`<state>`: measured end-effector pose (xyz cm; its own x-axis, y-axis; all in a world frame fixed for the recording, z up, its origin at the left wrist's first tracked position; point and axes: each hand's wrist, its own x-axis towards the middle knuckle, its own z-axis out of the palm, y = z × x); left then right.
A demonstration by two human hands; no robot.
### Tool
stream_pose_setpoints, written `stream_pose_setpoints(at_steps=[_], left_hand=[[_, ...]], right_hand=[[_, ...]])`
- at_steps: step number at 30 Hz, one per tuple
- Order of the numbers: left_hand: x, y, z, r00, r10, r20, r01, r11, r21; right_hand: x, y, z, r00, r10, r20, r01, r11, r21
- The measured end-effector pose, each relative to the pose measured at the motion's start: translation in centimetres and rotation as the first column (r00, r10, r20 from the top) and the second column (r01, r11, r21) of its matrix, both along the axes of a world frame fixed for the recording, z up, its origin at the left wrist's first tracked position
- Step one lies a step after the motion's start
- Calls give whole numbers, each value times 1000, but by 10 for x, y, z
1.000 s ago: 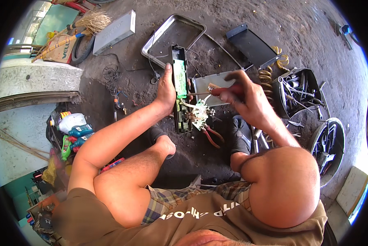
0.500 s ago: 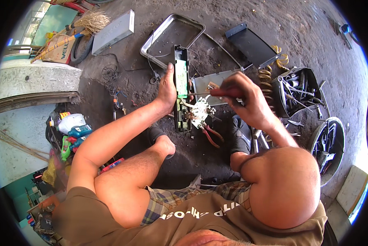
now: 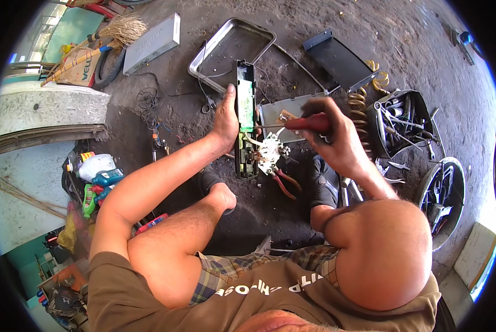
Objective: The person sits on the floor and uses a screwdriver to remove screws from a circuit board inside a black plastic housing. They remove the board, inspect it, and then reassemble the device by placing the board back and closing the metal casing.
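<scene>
My left hand grips a long black housing holding a green circuit board, upright in the picture between my legs. My right hand is closed on a red-handled screwdriver, its shaft pointing left to the board's lower right edge. A white electrical assembly with wires hangs at the housing's lower right. Red-handled pliers lie just below it on the dirty ground. A flat grey metal panel lies behind my hands.
A steel tray, dark bracket and silver case lie beyond. Right are coiled yellow hose, a tool bag and a round bin. Left are loose cables, bottles, a broom and a concrete ledge.
The housing, my left hand and the screwdriver have shifted very slightly. My right hand's fingers have moved a little on the red handle, with the screwdriver still against the board.
</scene>
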<state>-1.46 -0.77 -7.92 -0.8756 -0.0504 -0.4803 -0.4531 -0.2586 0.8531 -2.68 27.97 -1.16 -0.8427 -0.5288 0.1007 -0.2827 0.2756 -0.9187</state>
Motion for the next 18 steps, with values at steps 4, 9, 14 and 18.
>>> stream_pose_setpoints(at_steps=[4, 9, 14, 18], left_hand=[[0, 0, -1, 1000, 7, 4, -7, 1000, 1], [0, -3, -3, 999, -24, -26, 24, 1000, -4], [0, 0, -1, 999, -25, -35, 25, 1000, 10], [-2, 0, 0, 998, -53, -46, 54, 998, 22]], right_hand=[[0, 2, -2, 997, 15, 69, -14, 1000, -18], [4, 1, 0, 989, -20, 144, 29, 998, -59], [5, 1, -9, 995, -19, -102, 16, 999, -30], [4, 1, -4, 989, -105, -103, 98, 993, -72]])
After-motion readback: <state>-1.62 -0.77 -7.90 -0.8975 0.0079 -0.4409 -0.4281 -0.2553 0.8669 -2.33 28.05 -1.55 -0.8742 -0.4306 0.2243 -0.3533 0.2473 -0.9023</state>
